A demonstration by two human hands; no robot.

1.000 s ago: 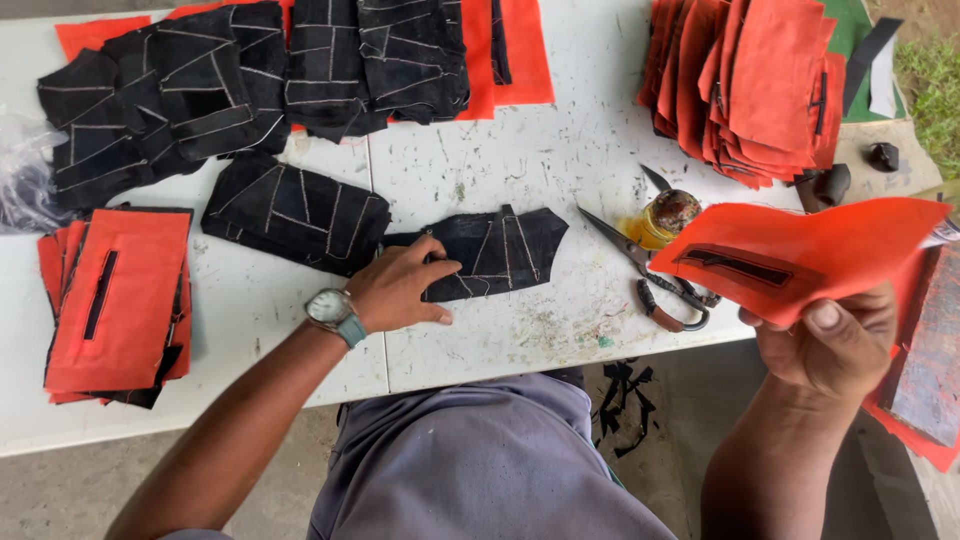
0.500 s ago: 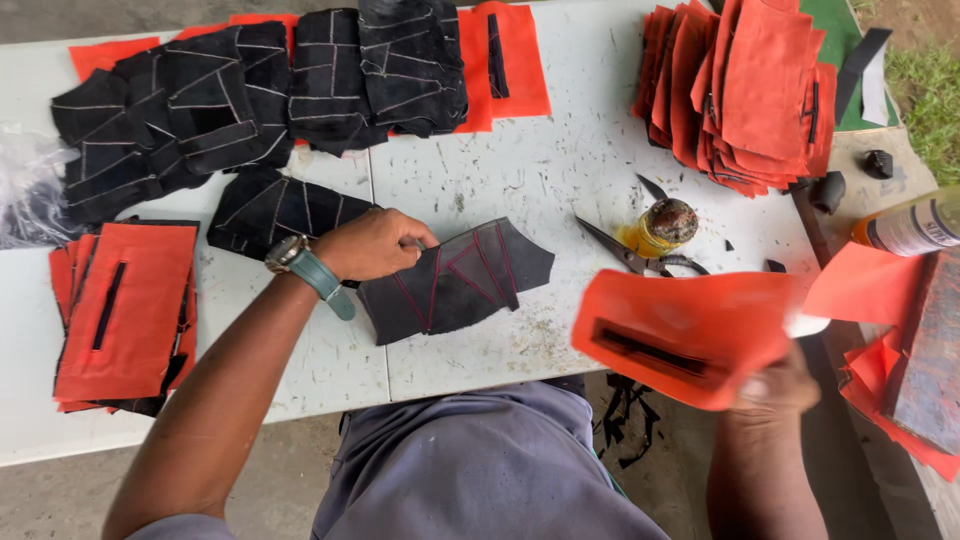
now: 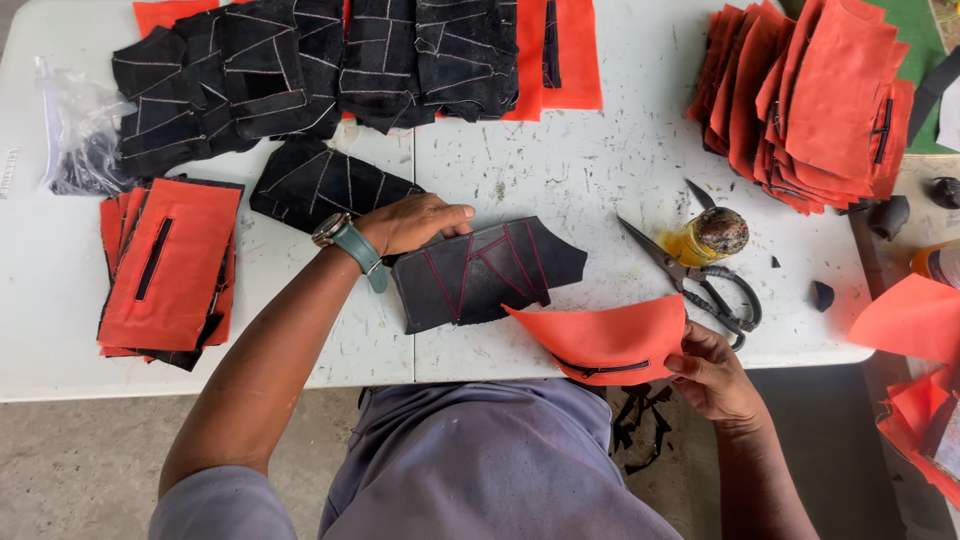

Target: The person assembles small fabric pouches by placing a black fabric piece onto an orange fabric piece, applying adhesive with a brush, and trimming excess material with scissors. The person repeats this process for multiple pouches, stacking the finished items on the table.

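Pairing step, by the look of it: left hand (image 3: 415, 222) presses flat on the black stitched panel (image 3: 485, 272) at table (image 3: 560, 170) centre, fingers spread, not pinching. Right hand (image 3: 712, 372) at 4 o'clock of it pinches the orange zip piece (image 3: 605, 340), whose tip overlaps the panel's lower edge. Next move likely needs aligning edges. Scissors (image 3: 700, 280) at 3 o'clock.

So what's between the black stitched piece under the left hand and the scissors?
In the head view, only bare white tabletop separates the black stitched piece from the scissors; the orange piece sits lower.
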